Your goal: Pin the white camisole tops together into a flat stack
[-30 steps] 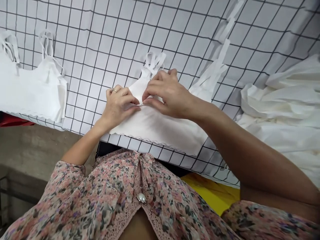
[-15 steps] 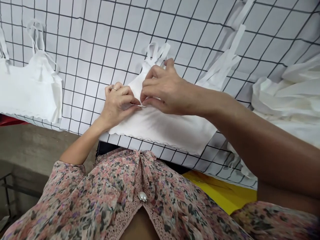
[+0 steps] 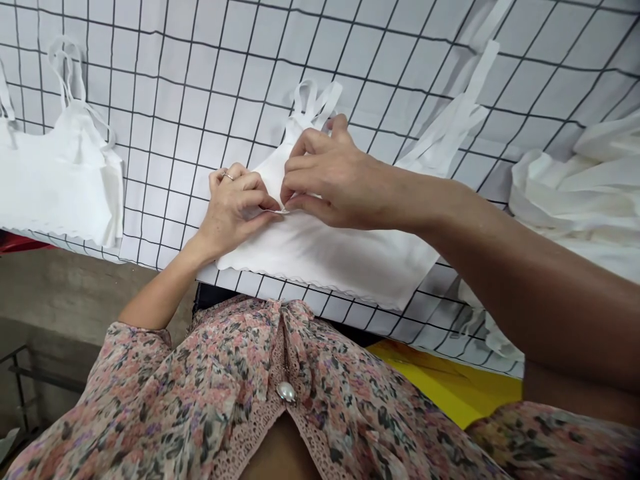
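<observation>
A white strappy top [image 3: 340, 257] lies flat on the black-gridded white table cover [image 3: 200, 80], its scalloped hem toward me. My left hand [image 3: 235, 207], with a ring on one finger, is closed in a pinch on the top's upper edge. My right hand [image 3: 327, 177] pinches the same edge right beside it, fingertips almost touching the left. Something small and thin shows between the two pinches; I cannot make out what it is. The top's straps [image 3: 315, 103] stick out beyond my right hand.
Another white strappy top [image 3: 60, 180] lies at the left of the table. A heap of white fabric [image 3: 585, 200] sits at the right. Long white straps [image 3: 460, 113] run toward the back right. Something yellow [image 3: 450, 387] shows under the table edge.
Both hands stay pinched on the same spot of the top. The view has shifted slightly, so the left top and the fabric heap sit a little differently in frame.
</observation>
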### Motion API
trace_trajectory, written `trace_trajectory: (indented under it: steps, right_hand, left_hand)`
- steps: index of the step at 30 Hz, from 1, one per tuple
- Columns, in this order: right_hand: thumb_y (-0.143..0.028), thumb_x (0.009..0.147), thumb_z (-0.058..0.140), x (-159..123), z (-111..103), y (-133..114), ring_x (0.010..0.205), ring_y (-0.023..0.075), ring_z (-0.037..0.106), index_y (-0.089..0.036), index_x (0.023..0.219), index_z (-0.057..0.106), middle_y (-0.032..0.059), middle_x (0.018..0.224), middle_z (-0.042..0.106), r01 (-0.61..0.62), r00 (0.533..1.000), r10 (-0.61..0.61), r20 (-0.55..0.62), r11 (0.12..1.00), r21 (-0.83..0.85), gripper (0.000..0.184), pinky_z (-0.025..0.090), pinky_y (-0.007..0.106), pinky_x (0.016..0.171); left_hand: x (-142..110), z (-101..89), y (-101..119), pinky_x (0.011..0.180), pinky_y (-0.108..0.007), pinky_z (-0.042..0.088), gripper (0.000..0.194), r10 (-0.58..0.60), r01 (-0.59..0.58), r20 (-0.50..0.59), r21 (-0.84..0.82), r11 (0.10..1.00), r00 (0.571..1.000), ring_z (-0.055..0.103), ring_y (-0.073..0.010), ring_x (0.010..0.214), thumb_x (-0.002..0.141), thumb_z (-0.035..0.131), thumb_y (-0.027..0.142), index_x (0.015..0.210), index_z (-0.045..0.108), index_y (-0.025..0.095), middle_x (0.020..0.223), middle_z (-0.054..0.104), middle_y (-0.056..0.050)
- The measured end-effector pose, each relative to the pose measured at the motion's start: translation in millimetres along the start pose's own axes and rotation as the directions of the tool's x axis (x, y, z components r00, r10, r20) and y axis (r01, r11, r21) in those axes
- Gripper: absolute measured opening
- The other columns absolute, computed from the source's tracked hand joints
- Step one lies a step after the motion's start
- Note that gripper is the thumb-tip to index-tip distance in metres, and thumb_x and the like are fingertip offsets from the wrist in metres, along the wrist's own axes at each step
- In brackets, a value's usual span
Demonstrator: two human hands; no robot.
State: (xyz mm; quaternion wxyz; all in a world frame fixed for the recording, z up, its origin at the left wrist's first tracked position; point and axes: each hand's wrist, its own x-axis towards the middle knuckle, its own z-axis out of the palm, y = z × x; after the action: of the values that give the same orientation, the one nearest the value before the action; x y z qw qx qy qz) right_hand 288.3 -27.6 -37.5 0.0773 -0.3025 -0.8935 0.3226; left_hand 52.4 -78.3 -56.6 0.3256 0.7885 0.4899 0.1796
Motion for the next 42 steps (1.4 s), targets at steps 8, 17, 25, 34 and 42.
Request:
trace_trajectory:
  steps: [8, 17, 25, 34, 42]
  right_hand:
    - [-0.04, 0.11, 0.049, -1.0, -2.5, 0.5, 0.115, 0.0317, 0.061, -0.025, 0.083, 0.074, 0.0049, 0.077, 0.064, 0.014, 1.0, -0.015, 0.017, 0.999, 0.046, 0.039, 0.031, 0.072, 0.116]
    - [-0.04, 0.112, 0.045, 1.0, 11.4, -3.5, 0.117, 0.0332, 0.059, -0.026, 0.093, 0.074, 0.0068, 0.084, 0.067, -0.018, 0.998, 0.022, -0.059, 0.998, 0.064, 0.037, 0.035, 0.067, 0.111]
    - [-0.043, 0.112, 0.04, -7.9, 25.6, -12.8, 0.115, 0.0365, 0.059, -0.026, 0.095, 0.07, 0.01, 0.087, 0.065, -0.129, 0.974, 0.138, -0.177, 0.99, 0.063, 0.039, 0.038, 0.069, 0.107]
    - [-0.048, 0.113, 0.039, -20.1, 34.9, -20.1, 0.12, 0.0378, 0.058, -0.027, 0.098, 0.068, 0.0096, 0.093, 0.065, -0.186, 0.943, 0.199, -0.268, 0.98, 0.073, 0.039, 0.036, 0.073, 0.111]
    - [-0.036, 0.114, 0.032, -15.9, 27.9, -13.3, 0.111, 0.0362, 0.062, -0.026, 0.09, 0.07, 0.0103, 0.086, 0.067, -0.143, 0.968, 0.142, -0.205, 0.99, 0.006, 0.046, 0.04, 0.072, 0.106]
  left_hand:
    - [0.7, -0.5, 0.9, 0.109, -0.051, 0.034, 0.011, -0.009, 0.009, 0.007, -0.002, 1.0, 1.0, 0.056, -0.0241, 0.104, 0.1, 0.077, 0.037, 0.09, 0.081, 0.031, 0.089, 0.068, 0.0]
    - [2.0, 0.5, -2.0, 0.109, -0.051, 0.034, 0.013, 0.019, -0.019, 0.012, 0.012, 1.0, 1.0, 0.057, -0.0241, 0.103, 0.1, 0.075, 0.036, 0.089, 0.079, 0.031, 0.088, 0.069, 0.0]
    - [2.0, 2.2, -2.3, 0.109, -0.051, 0.034, 0.016, 0.012, -0.012, 0.0, 0.024, 1.0, 1.0, 0.057, -0.0239, 0.102, 0.102, 0.073, 0.04, 0.089, 0.078, 0.03, 0.088, 0.07, 0.0]
    - [1.7, 2.9, -1.3, 0.109, -0.05, 0.033, 0.022, 0.02, -0.02, 0.005, 0.032, 0.999, 1.0, 0.057, -0.0246, 0.106, 0.104, 0.072, 0.046, 0.091, 0.081, 0.03, 0.088, 0.068, 0.0]
    - [0.5, 1.9, -1.6, 0.111, -0.05, 0.034, 0.019, 0.024, -0.024, 0.003, 0.035, 0.999, 1.0, 0.059, -0.0241, 0.107, 0.103, 0.074, 0.045, 0.092, 0.081, 0.032, 0.087, 0.068, 0.001]
